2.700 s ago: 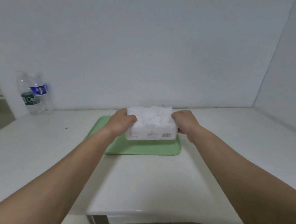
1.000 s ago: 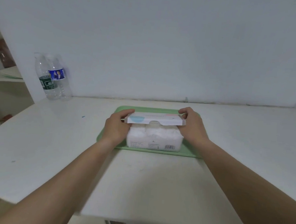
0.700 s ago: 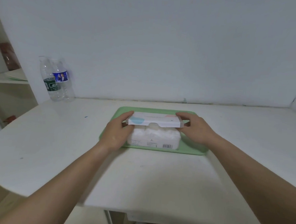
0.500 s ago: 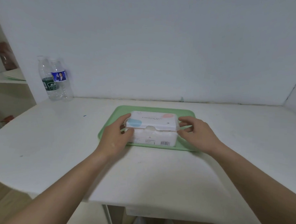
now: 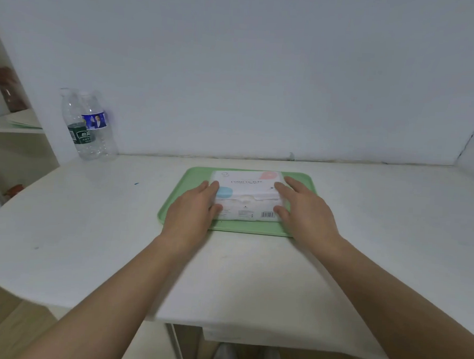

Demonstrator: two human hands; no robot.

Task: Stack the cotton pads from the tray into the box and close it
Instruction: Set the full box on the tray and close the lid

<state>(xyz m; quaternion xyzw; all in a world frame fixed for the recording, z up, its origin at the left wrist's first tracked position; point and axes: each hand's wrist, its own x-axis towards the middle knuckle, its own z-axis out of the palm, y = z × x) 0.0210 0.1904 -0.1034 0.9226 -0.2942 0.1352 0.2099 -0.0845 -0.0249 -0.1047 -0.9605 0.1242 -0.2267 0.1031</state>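
Table (image 5: pixel 90 226): box (image 5: pixel 247 189) on tray (image 5: pixel 193 177), btwn L hand (image 5: pixel 193 212) & R hand (image 5: pixel 305 213).

Dim flat light, soft focus, wide-angle bowing

White desk (image 5: pixel 96 227), left end rounded, back edge against the wall. Green tray (image 5: pixel 238 227) lies flat near its middle. Green-label bottle (image 5: pixel 77 132) and blue-label bottle (image 5: pixel 100 128) stand upright together, well left of tray, behind it.
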